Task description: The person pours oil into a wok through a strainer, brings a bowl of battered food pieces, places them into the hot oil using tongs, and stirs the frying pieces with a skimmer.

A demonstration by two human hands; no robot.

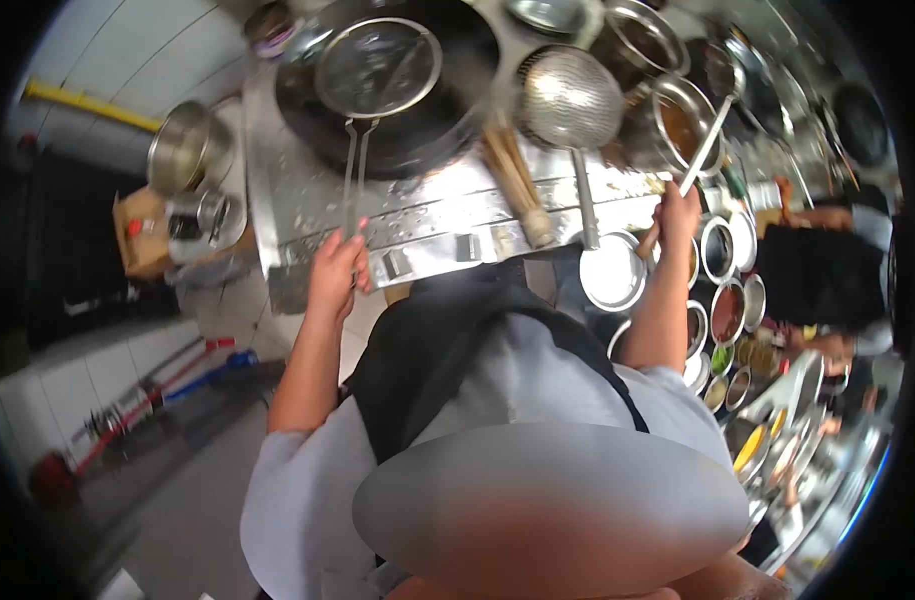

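Keeping the sieve (379, 70) level over the wok (469, 85) takes a steady left hand (339, 272), its fingers closed round the handle; the right hand (676, 215), wrapped on the ladle (710, 146) reaching across a pot (667, 105), should lift clear of the rim.

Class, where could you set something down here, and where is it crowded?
The steel counter between the wok, strainer handle and brush is mostly bare. It is crowded by the right hand, with pots and bowls.
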